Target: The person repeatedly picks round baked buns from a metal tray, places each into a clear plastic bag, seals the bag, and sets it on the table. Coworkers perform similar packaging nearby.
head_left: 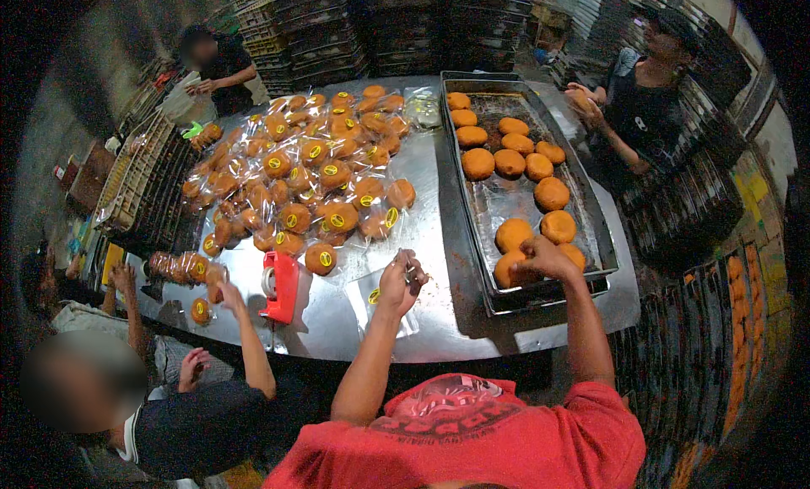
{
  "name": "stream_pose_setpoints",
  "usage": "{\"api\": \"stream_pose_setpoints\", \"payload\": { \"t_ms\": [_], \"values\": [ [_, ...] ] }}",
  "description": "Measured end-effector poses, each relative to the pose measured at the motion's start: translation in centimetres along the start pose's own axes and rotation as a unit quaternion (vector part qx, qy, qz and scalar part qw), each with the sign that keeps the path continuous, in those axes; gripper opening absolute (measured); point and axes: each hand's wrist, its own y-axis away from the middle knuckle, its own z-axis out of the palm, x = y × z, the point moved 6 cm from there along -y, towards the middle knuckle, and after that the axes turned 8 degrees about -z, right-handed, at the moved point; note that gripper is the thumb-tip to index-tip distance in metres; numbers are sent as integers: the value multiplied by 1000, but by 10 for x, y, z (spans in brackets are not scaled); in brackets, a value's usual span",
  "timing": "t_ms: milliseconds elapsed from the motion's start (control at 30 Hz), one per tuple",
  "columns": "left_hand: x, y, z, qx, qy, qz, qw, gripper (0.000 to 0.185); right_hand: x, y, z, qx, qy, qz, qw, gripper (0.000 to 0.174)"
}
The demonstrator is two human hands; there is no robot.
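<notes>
My right hand [552,260] reaches into the near end of a metal baking tray [604,251], with its fingers on a round brown bun [508,270]. Other unwrapped buns, such as one golden bun [514,234], lie around it. Over the metal table, my left hand [404,283] is raised with its fingers curled; whether anything is in them is unclear. Beneath that hand lies a flat clear plastic bag [362,299] with a yellow label. A pile of bagged buns [332,172] spreads ahead and to the left.
A red tape dispenser [285,289] stands left of my left hand. At the left, a co-worker's hand [231,296] touches bagged buns. Other people stand at the far left and far right. Stacked crates [136,179] border the table [424,217], and racked trays [671,356] are at right.
</notes>
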Motion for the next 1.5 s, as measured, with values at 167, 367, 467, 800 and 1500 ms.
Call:
{"api": "stream_pose_setpoints", "payload": {
  "t_ms": [167, 367, 467, 800, 1500],
  "values": [
    [-1, -5, -18, 69, 0, 33, 997, 13, -34, 22, -7, 93, -96, -41, 990, 57],
    [-13, 5, -26, 222, 43, 17, 974, 23, -102, 17, 20, 206, -479, -123, 844, 53],
    [-22, 13, -6, 191, -42, -14, 981, 40, -147, 1, 56, 194, -297, -175, 919, 48],
    [-5, 53, -10, 220, -231, -10, 948, 36, -154, -7, 103, 280, -339, -133, 888, 34],
    [-8, 23, 43, 136, -341, 78, 927, 44, -141, -25, 111, 244, -676, -119, 685, 44]
  ]
}}
